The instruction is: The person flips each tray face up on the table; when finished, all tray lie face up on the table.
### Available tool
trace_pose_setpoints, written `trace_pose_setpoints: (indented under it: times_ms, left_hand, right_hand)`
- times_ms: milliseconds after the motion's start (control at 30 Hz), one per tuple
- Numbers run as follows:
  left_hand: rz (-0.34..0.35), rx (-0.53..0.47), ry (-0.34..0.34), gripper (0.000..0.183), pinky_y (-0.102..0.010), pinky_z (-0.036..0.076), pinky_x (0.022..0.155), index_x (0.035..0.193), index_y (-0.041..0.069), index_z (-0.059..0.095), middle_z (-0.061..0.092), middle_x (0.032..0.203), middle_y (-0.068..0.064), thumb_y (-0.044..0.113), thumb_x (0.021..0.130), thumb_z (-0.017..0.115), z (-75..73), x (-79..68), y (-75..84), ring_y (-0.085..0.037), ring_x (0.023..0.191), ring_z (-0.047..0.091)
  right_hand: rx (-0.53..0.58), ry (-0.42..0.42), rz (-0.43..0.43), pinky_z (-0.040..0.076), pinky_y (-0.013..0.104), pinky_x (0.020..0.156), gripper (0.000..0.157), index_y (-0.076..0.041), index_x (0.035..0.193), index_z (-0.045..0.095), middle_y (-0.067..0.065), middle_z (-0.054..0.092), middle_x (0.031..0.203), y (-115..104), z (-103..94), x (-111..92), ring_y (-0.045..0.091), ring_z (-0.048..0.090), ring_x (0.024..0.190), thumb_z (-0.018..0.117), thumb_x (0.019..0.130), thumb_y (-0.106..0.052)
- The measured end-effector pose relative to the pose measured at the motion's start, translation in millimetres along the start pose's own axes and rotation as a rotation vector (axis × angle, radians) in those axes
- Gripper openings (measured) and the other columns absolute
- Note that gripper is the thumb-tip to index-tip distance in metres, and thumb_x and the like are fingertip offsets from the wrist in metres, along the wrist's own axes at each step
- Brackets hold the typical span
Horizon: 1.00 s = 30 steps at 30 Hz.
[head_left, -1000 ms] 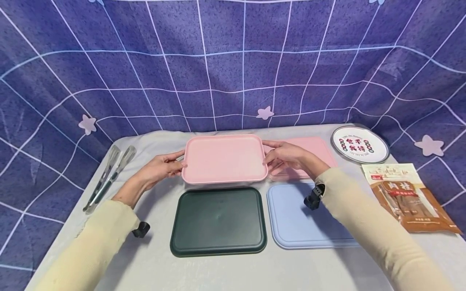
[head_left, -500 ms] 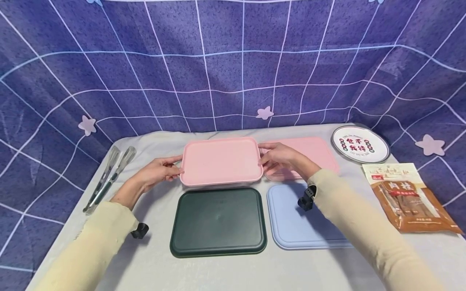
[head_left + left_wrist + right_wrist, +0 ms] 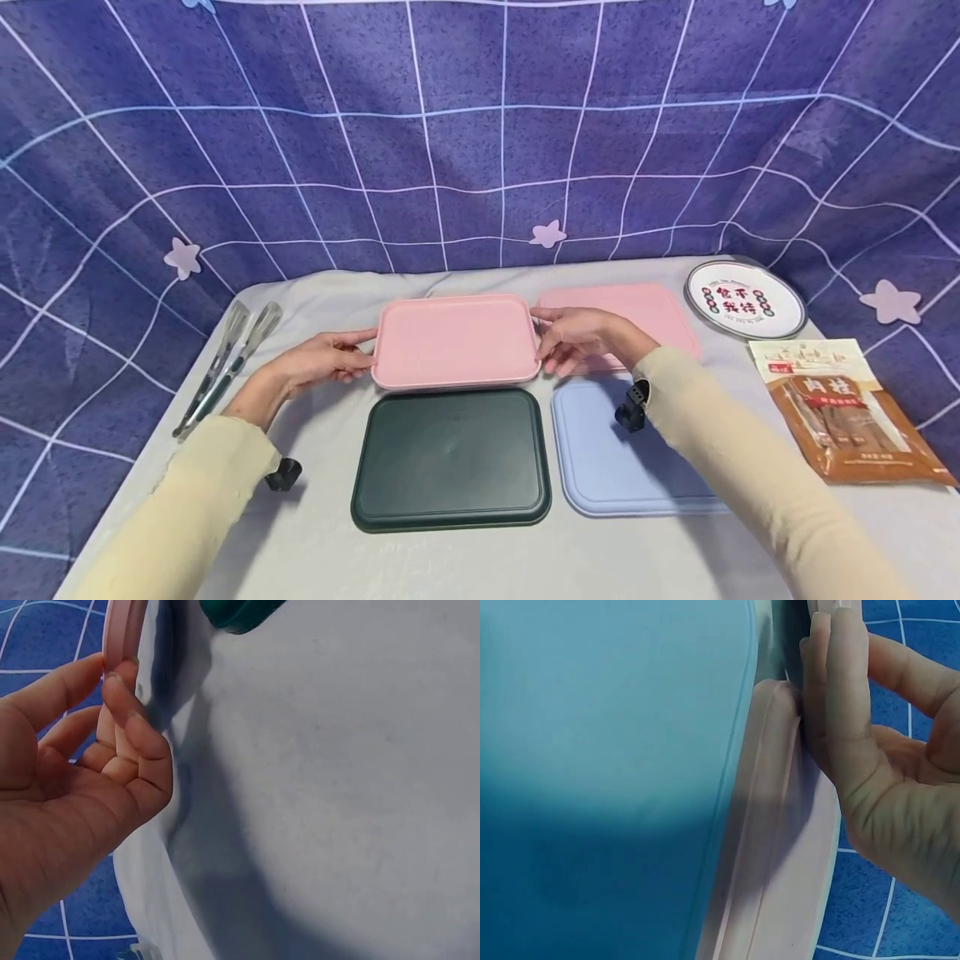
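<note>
Between both hands is a shallow pink rectangular tray (image 3: 456, 342), just behind a dark green tray (image 3: 450, 458). My left hand (image 3: 318, 362) pinches its left short edge; in the left wrist view the fingertips meet the pink rim (image 3: 122, 634). At the opposite short edge my right hand (image 3: 581, 335) holds the tray with thumb and fingers. Whether the tray's underside touches the table cannot be told. A second pink tray (image 3: 652, 312) lies flat behind the right hand, partly covered by it. Under the right forearm is a light blue tray (image 3: 622, 467).
Metal tongs (image 3: 232, 358) lie at the table's left. A round white plate (image 3: 745, 298) with red lettering sits at the back right. In front of it lies a brown and cream food packet (image 3: 847, 408). A purple grid curtain (image 3: 465, 150) hangs behind the table.
Both hands have brought the pink tray lower and nearer to the green tray, and slightly left. More of the second pink tray now shows. The other things stay put.
</note>
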<state>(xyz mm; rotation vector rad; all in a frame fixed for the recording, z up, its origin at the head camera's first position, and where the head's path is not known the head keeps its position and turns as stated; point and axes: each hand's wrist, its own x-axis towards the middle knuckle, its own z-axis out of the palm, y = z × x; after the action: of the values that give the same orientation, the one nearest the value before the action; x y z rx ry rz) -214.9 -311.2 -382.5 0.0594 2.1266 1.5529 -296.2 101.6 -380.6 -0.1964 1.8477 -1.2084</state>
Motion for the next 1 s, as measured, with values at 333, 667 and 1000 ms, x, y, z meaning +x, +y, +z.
trace_pose_setpoints:
  times_ms: [333, 667, 1000]
  left_hand:
    - [-0.054, 0.033, 0.035, 0.072, -0.02, 0.048, 0.067, 0.158, 0.007, 0.029, 0.061, 0.076, 0.01, 0.01, 0.096, 0.066, 0.1, 15.3, -9.3, -0.005, 0.071, 0.054]
    - [-0.084, 0.086, -0.001, 0.077, -0.022, 0.048, 0.068, 0.16, 0.012, 0.024, 0.06, 0.082, 0.006, 0.013, 0.096, 0.066, -0.1, 16.0, -8.1, -0.006, 0.075, 0.059]
    - [-0.103, 0.123, 0.002, 0.081, -0.023, 0.047, 0.07, 0.161, 0.012, 0.018, 0.06, 0.082, 0.004, 0.014, 0.096, 0.066, 2.5, 16.5, -7.4, -0.008, 0.076, 0.059]
  right_hand:
    - [-0.017, 0.039, 0.003, 0.058, 0.028, 0.058, 0.101, -0.02, 0.163, -0.004, 0.009, 0.067, 0.075, -4.9, 1.7, 4.0, 0.014, 0.065, 0.06, 0.061, 0.089, 0.003]
    - [-0.13, 0.092, 0.05, 0.057, 0.028, 0.054, 0.104, -0.017, 0.163, -0.005, 0.01, 0.067, 0.071, -13.8, 8.7, 8.8, 0.015, 0.063, 0.054, 0.063, 0.086, 0.003]
    - [-0.186, 0.11, 0.059, 0.057, 0.028, 0.051, 0.106, -0.014, 0.162, -0.006, 0.01, 0.066, 0.066, -17.7, 12.8, 9.9, 0.014, 0.061, 0.049, 0.065, 0.085, 0.004]
